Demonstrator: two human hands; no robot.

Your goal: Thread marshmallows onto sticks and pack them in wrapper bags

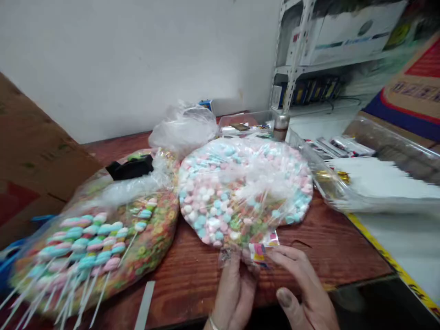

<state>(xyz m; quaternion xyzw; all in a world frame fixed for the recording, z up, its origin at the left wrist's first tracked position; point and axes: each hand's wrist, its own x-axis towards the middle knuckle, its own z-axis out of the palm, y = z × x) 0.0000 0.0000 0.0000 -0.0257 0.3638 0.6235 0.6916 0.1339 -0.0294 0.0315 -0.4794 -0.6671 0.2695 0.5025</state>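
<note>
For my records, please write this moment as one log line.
left hand: holds printed wrapper | right hand: open, fingers at wrapper | ahead: marshmallow bag | left side: candy skewers on cereal bag

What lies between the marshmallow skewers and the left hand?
A narrow pale strip, nearer the skewers, then bare tabletop up to the left hand; the head view shows this.

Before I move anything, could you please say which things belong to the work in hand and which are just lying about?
Seemingly in use: small printed clear packet at left hand and right hand; clear bag of pastel marshmallows; pastel skewers on white sticks.
Seemingly idle: crumpled black item; brown cardboard box.
</note>
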